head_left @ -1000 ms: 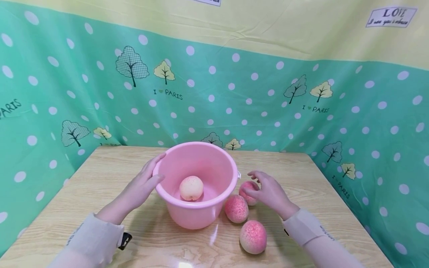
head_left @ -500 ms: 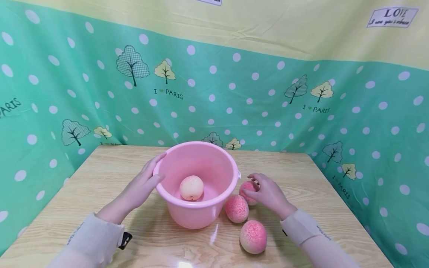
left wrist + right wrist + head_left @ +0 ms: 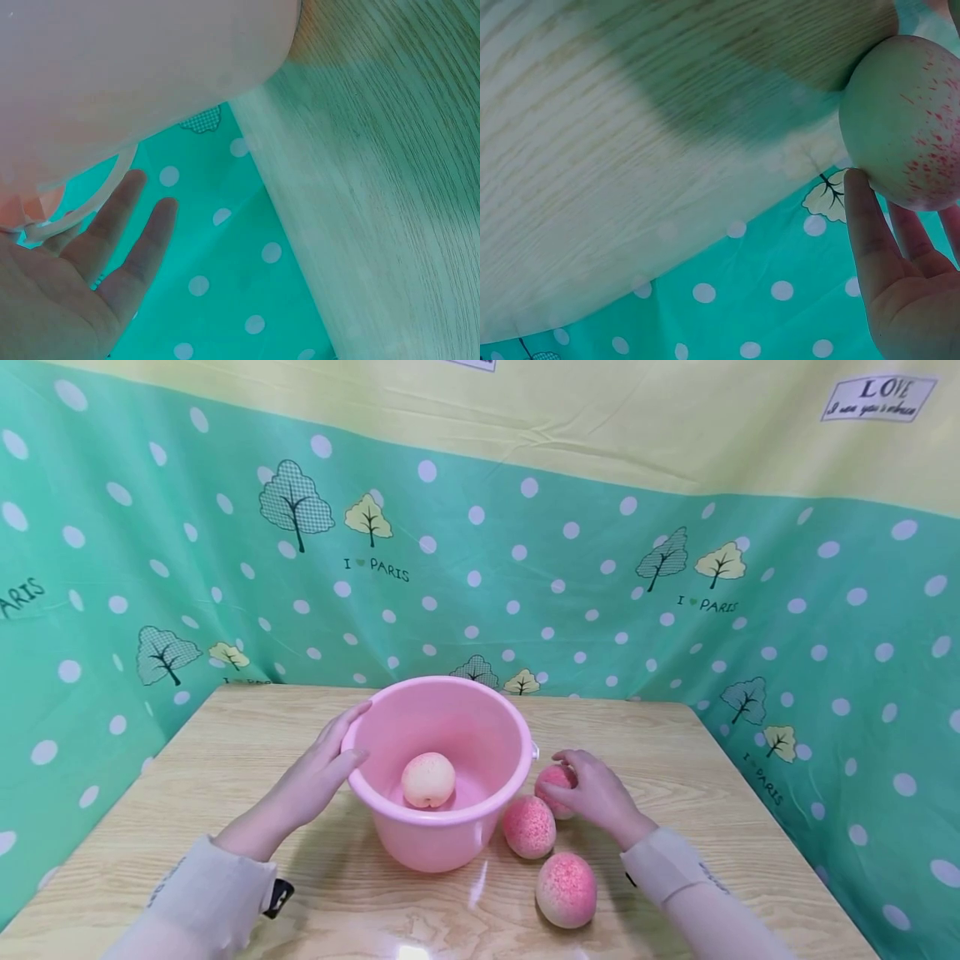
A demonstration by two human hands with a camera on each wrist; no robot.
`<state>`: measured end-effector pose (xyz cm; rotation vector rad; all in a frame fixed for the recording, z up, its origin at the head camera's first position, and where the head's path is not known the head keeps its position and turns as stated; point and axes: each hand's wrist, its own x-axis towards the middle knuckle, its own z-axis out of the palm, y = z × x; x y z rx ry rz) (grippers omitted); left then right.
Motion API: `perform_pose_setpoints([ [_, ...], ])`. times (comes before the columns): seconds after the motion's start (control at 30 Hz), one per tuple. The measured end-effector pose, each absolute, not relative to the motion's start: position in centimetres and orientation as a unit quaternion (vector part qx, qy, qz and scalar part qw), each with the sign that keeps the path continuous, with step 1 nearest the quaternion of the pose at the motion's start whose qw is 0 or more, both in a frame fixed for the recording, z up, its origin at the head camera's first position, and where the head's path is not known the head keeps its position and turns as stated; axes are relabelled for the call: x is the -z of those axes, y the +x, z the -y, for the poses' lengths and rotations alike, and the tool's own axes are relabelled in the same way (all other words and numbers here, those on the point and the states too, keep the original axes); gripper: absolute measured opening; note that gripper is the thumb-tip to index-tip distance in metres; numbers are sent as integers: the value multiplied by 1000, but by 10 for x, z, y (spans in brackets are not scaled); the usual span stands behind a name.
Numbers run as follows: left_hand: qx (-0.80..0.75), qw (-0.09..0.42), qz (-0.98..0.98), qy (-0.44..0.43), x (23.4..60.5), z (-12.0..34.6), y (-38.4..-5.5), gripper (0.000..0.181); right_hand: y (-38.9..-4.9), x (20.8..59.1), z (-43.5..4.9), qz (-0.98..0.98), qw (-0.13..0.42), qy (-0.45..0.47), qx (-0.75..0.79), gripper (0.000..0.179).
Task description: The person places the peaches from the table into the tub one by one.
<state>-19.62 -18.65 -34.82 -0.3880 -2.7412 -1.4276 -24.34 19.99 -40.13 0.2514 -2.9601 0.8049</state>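
A pink bucket [image 3: 431,839] stands on the table, its mouth tipped toward me, with a pale peach [image 3: 428,780] inside. My left hand [image 3: 315,781] holds the bucket's left rim, the thumb over the edge; in the left wrist view two fingers stretch out straight beside the white bucket handle [image 3: 105,191]. To the bucket's right, my right hand [image 3: 600,789] grips the farthest pink peach [image 3: 557,791], thumb in front and fingers behind; the right wrist view shows fingertips against that peach [image 3: 907,124]. A second pink peach [image 3: 529,827] and a third [image 3: 566,890] lie nearer.
The wood-grain table [image 3: 360,910] reaches back to a green dotted cloth [image 3: 480,585] that hangs behind and on both sides. Two peaches lie close beside the right forearm [image 3: 675,877]. A white handle joint [image 3: 535,751] sticks out at the bucket's right.
My right hand has shifted slightly left and closed in round the farthest peach. My left hand, the bucket and the other peaches have stayed in place.
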Motion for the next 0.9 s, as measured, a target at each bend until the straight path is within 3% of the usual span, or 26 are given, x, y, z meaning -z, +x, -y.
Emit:
perform_pose_setpoints([
  [0.9,459,10,880,-123,349,187,-196,63,-250,416,-195,961,5,55,-271,63],
])
